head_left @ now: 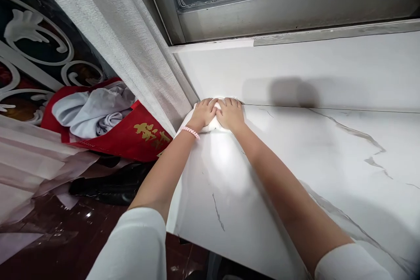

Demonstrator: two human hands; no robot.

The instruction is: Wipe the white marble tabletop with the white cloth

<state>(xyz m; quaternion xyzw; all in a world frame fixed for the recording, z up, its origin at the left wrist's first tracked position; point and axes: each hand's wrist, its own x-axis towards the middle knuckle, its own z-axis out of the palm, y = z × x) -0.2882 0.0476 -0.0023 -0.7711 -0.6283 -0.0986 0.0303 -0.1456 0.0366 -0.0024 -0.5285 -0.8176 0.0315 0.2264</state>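
Observation:
A white cloth [215, 126] lies bunched in the far left corner of the white marble-patterned table [210, 192]. My left hand [204, 114] presses down on its left part, fingers bent over it, with a pink coiled band [190, 131] on the wrist. Beside it, my right hand [231, 113] bears on the right part of the same cloth, its fingertips pointing to the wall. The thumbs nearly meet in the middle. Both palms hide most of the cloth, and its edges show around the fingers.
A pale curtain [131, 30] hangs close to the table's left corner. Behind the table rise a white wall panel [344, 70] and a metal window frame [278, 13]. On the left, a red bag [131, 140] holds grey-white fabric [92, 109], above a dark shiny object [108, 186].

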